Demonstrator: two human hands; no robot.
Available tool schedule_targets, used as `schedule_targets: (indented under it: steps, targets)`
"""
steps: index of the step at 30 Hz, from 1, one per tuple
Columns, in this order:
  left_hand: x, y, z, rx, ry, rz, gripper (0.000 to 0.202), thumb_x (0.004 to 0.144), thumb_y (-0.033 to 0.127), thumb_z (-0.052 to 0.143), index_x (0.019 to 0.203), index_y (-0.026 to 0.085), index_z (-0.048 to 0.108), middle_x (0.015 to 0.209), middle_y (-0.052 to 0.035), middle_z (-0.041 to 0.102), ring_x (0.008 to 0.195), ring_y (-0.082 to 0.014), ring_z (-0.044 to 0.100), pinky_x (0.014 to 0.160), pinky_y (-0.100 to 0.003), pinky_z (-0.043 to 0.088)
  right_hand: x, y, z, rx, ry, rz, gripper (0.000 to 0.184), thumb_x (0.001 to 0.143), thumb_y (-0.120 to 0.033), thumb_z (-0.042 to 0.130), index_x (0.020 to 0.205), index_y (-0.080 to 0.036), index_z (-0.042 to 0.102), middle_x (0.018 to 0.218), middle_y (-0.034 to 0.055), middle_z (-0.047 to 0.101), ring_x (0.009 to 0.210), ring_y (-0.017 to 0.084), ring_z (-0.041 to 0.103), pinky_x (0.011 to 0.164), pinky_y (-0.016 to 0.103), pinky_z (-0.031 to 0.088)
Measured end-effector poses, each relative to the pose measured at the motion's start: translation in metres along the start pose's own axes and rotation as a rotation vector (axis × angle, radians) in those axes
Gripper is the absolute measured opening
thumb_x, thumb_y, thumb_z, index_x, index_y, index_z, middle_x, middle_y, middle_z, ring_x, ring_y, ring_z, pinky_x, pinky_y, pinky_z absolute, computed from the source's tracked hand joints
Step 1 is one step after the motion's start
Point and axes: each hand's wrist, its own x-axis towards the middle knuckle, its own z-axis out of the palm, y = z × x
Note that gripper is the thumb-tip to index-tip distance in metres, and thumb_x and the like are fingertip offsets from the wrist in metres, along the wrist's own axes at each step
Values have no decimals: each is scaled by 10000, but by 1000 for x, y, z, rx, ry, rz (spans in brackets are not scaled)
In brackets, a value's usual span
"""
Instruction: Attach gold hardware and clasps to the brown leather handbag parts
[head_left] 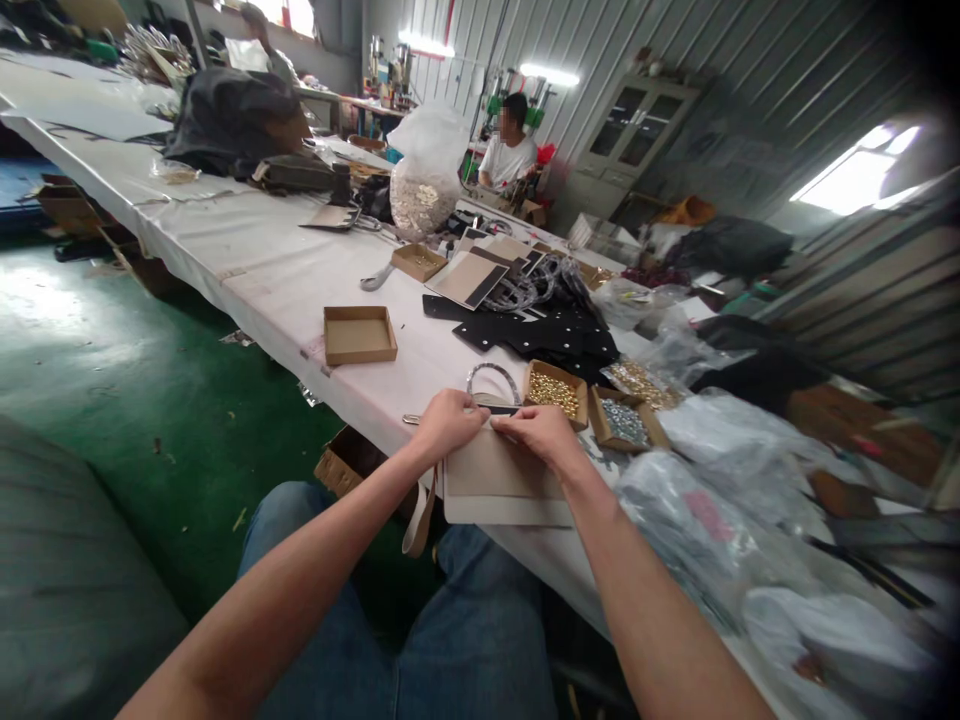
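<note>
A flat beige panel [502,470] with a dark strip [502,409] along its far edge lies at the table's front edge, over a paler sheet [487,510]. My left hand [452,425] pinches that far edge at its left end. Just to the right, my right hand [538,432] is closed on the same edge, thumb and fingertips together. Beyond the fingers stands a clear ring handle [493,372]; the hands hide where it meets the panel. A beige strap [420,520] hangs off the table beside the panel, and a small metal clasp [411,419] lies by my left hand.
Small boxes of gold studs [553,392] and silver studs [622,420] stand right of my hands. A shallow cardboard box [360,336] sits to the left. Black pieces [525,335] and other panels lie beyond. Plastic bags [720,520] crowd the right; a person [510,150] sits farther back.
</note>
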Motion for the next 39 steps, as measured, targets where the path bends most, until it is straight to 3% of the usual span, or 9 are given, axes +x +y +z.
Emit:
schedule_targets:
  steps: [6,11,16,23,29,33,39]
  targets:
    - [-4,7,13,-68,6,85,266,896,339,709,734,153,807,638,-4,634,709,-189,595,656,-303,372,4,6,2,-13,9,-20,413,657,-552,929,631,-180,752,507,-16,569,502,112,435,477,272,282]
    - [-12,14,23,-158,37,82,281,923,356,708,758,153,810,699,-8,695,748,-186,636,695,-291,407,6,10,-2,0,-4,-39,426,662,-568,931,649,-169,784,528,-5,606,512,115,467,481,272,292]
    - [-11,21,23,-89,26,103,269,918,349,710,755,159,807,703,-14,700,759,-193,649,710,-296,413,10,12,-3,-7,-11,-31,456,658,-602,936,668,-166,802,533,-1,621,515,119,496,467,267,310]
    - [-10,30,24,-77,41,20,317,876,422,740,705,161,793,648,2,620,667,-168,544,639,-285,380,13,13,-5,29,-18,6,335,648,-466,953,677,-163,814,562,27,692,510,135,568,458,252,364]
    - [7,24,11,45,35,-41,328,837,463,779,735,154,815,600,0,593,638,-174,537,603,-294,338,13,11,-6,17,-37,7,277,668,-431,932,696,-175,830,597,34,724,504,146,595,451,254,404]
    - [2,15,0,214,41,-33,368,832,504,812,664,186,737,570,-3,567,626,-183,545,603,-308,320,12,9,-6,2,-32,-4,283,665,-438,936,680,-180,822,576,22,702,501,139,577,449,252,385]
    - [1,6,5,32,5,-115,494,857,615,796,621,213,631,554,20,494,577,-155,456,558,-300,275,10,7,-6,7,-31,10,277,663,-431,934,679,-188,802,543,-4,655,508,133,553,471,258,397]
